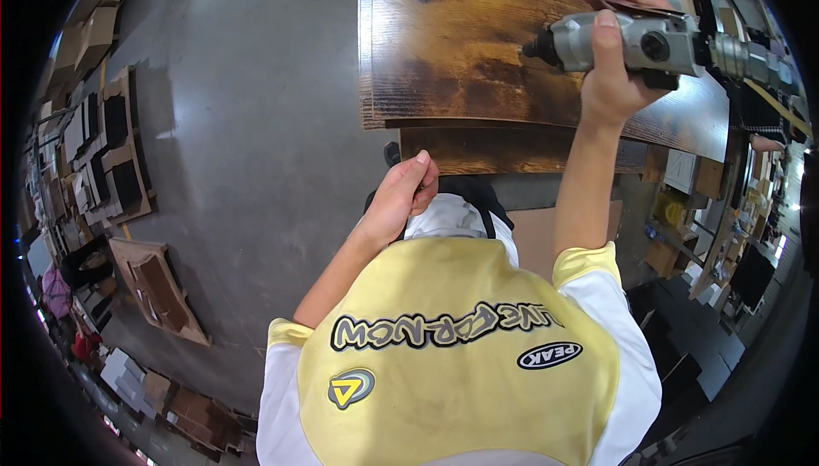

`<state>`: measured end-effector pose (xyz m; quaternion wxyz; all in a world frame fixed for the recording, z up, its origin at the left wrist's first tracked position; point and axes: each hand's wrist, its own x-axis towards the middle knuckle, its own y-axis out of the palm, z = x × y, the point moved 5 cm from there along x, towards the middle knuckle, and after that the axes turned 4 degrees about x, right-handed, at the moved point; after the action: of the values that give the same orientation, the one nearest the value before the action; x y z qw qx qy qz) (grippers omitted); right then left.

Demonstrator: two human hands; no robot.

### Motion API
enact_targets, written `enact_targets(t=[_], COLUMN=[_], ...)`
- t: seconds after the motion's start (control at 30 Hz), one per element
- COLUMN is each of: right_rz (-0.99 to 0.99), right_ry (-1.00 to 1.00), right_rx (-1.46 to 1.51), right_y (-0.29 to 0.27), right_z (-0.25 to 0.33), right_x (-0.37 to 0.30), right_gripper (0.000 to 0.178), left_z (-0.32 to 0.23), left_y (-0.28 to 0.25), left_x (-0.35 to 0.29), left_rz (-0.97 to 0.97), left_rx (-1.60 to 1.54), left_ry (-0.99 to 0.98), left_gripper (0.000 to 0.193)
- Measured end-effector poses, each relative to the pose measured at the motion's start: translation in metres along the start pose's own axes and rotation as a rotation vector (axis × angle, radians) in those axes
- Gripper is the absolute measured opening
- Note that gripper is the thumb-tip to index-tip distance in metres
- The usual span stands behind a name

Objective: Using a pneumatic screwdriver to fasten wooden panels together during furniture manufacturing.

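Note:
My right hand [616, 82] is wrapped around a grey power screwdriver [665, 44] with a black nose. The tool lies almost level over the stacked brown wood-grain boards [478, 48], its nose pointing left. A ribbed, hose-like part [740, 58] runs on from its rear end. I cannot tell whether the nose touches the top board. My left hand [408, 189] is closed near my waist, thumb pressed against the curled fingers, just in front of the lower board's near edge [512, 149]. Whatever those fingers may hold is hidden.
Grey concrete floor [247, 116] stretches to the left of the boards. Beyond it are stacks of dark panels on a pallet [111, 142] and a wooden pallet [158, 287]. Shelving with boxes [682, 236] stands to the right. A flat brown sheet [546, 231] lies beside my body.

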<state>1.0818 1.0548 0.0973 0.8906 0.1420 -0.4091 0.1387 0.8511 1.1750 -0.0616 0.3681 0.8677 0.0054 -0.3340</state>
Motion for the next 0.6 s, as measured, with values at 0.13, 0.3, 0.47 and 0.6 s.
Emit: enact_targets(t=[0.13,0.3,0.47,0.6], right_rz=[0.045,-0.013,-0.038,0.041], right_ry=[0.121,0.191,0.234,0.154], right_rx=[-0.042,0.122,0.049,0.037], right_y=[0.006,0.009,0.001,-0.003], right_z=[0.0,-0.011,-0.001,0.004], right_x=[0.002,0.009,0.0,0.008], right_gripper=[0.038,0.039,0.037,0.035], left_z=[-0.009,-0.02,-0.024,-0.043], left_y=[-0.001,0.013,0.02,0.029], left_x=[0.002,0.005,0.008,0.007], left_rz=[0.1,0.067,-0.031,-0.131], left_rx=[-0.103,0.091,0.348,0.472], left_ry=[0.065,0.095,0.191,0.374], left_gripper=[0.022,0.025,0.031,0.033])
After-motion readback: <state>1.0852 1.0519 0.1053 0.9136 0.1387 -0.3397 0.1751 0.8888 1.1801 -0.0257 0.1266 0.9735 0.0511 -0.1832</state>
